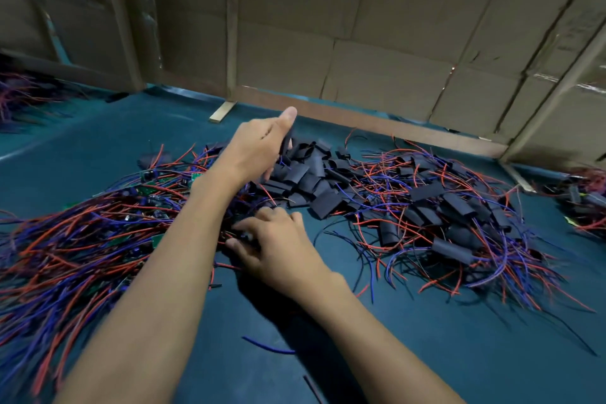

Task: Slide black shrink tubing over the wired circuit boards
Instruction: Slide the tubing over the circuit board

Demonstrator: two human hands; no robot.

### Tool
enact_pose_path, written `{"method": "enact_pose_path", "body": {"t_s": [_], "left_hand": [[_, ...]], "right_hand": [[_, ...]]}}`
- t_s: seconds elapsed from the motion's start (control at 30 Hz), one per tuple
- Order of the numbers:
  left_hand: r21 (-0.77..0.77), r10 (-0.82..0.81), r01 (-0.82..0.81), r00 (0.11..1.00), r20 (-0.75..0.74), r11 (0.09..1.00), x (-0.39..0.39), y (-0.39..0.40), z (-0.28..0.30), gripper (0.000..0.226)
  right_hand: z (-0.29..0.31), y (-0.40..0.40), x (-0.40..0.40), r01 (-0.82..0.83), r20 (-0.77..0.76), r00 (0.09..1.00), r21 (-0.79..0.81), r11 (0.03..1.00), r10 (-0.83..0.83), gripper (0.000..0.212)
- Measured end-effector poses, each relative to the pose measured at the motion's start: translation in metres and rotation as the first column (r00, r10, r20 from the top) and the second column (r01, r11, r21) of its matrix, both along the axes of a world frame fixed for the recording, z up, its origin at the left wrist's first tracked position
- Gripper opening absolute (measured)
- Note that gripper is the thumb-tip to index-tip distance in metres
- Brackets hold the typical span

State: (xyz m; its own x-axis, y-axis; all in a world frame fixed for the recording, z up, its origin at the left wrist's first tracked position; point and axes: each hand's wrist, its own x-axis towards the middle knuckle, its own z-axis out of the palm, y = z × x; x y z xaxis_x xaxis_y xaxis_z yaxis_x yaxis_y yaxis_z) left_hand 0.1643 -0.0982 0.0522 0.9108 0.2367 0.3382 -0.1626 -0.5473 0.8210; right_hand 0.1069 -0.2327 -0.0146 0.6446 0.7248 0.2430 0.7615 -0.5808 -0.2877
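Note:
A heap of loose black shrink tubing pieces [311, 174] lies in the middle of the teal table. My left hand [259, 144] is raised over the heap's left edge and pinches one black tubing piece [287, 142] between thumb and fingers. To the left lies a big pile of wired circuit boards [98, 229] with red and blue leads. My right hand [275, 243] rests at that pile's right edge, its fingers curled around a small wired board [246, 234] that is mostly hidden. Boards with tubing on them [452, 216] lie in a pile at the right.
Cardboard walls [377, 43] close off the back and right of the teal table [426, 354]. A small wooden strip [223, 111] lies at the back edge. More wire bundles sit at the far left [19, 92] and far right [587, 200]. Stray wire bits [269, 346] lie near me.

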Motion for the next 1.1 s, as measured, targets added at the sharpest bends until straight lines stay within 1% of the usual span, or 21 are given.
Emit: {"method": "enact_pose_path", "body": {"t_s": [0.03,0.1,0.17,0.2,0.23,0.37,0.43,0.53,0.6,0.67,0.77,0.83,0.93,0.97,1.03,1.1], "left_hand": [[-0.002,-0.002,0.002,1.0,0.017,1.0,0.002,0.0,0.003,0.071],[-0.018,-0.043,0.044,0.998,0.044,0.999,0.006,-0.001,0.009,0.075],[-0.086,-0.105,0.11,0.992,0.064,0.99,0.007,-0.004,0.015,0.071],[-0.113,-0.125,0.133,0.989,0.075,0.985,0.006,-0.006,0.018,0.065],[-0.122,-0.138,0.148,0.987,0.084,0.981,0.005,-0.007,0.02,0.058],[-0.063,-0.169,0.177,0.979,0.115,0.982,0.001,-0.005,0.026,0.029],[-0.089,-0.183,0.193,0.977,0.108,0.977,0.0,-0.004,0.028,0.024],[-0.078,-0.183,0.185,0.983,0.022,0.98,-0.001,-0.001,0.03,0.018],[-0.022,-0.199,0.198,0.977,-0.071,0.98,0.0,-0.001,0.028,0.021],[0.055,-0.217,0.228,0.964,-0.154,0.972,0.001,-0.004,0.027,0.028],[0.165,-0.225,0.266,0.946,-0.234,0.95,-0.001,-0.008,0.027,0.031],[0.233,-0.224,0.286,0.94,-0.257,0.93,-0.003,-0.009,0.027,0.029],[0.276,-0.243,0.308,0.939,-0.245,0.91,-0.005,-0.013,0.028,0.029],[0.288,-0.241,0.308,0.939,-0.244,0.907,-0.004,-0.015,0.028,0.03],[0.31,-0.225,0.3,0.94,-0.256,0.902,-0.003,-0.017,0.027,0.032],[0.293,-0.22,0.297,0.938,-0.269,0.909,-0.002,-0.02,0.027,0.032]], "right_hand": [[0.0,0.001,0.002,0.014,-0.06,0.998,0.059,0.998,-0.011,0.03],[0.004,-0.003,0.008,0.045,-0.229,0.973,0.153,0.987,-0.009,0.02],[0.014,-0.014,0.016,0.078,-0.388,0.922,0.182,0.98,-0.002,0.02],[0.019,-0.021,0.02,0.079,-0.425,0.905,0.182,0.98,0.006,0.023],[0.023,-0.028,0.024,0.065,-0.427,0.904,0.178,0.982,0.018,0.024],[0.032,-0.064,0.035,-0.024,-0.306,0.949,0.154,0.988,0.071,0.022],[0.029,-0.087,0.037,-0.068,-0.239,0.965,0.153,0.986,0.104,0.022],[0.023,-0.115,0.039,-0.113,-0.114,0.987,0.037,0.993,0.117,0.022],[0.017,-0.129,0.036,-0.099,-0.026,0.995,0.008,0.995,0.099,0.021],[0.012,-0.139,0.031,-0.087,0.028,0.996,-0.005,0.996,0.087,0.02],[0.009,-0.147,0.023,-0.048,0.099,0.994,-0.031,0.998,0.05,0.021],[0.011,-0.147,0.021,-0.016,0.148,0.989,0.018,1.0,0.013,0.028],[0.008,-0.134,0.014,-0.016,0.226,0.974,0.077,0.997,-0.001,0.045],[0.004,-0.127,0.011,-0.022,0.253,0.967,0.07,0.997,0.003,0.045],[-0.004,-0.109,0.008,-0.032,0.287,0.958,0.05,0.998,0.016,0.038],[-0.008,-0.098,0.008,-0.041,0.305,0.952,0.079,0.996,0.015,0.032]]}}
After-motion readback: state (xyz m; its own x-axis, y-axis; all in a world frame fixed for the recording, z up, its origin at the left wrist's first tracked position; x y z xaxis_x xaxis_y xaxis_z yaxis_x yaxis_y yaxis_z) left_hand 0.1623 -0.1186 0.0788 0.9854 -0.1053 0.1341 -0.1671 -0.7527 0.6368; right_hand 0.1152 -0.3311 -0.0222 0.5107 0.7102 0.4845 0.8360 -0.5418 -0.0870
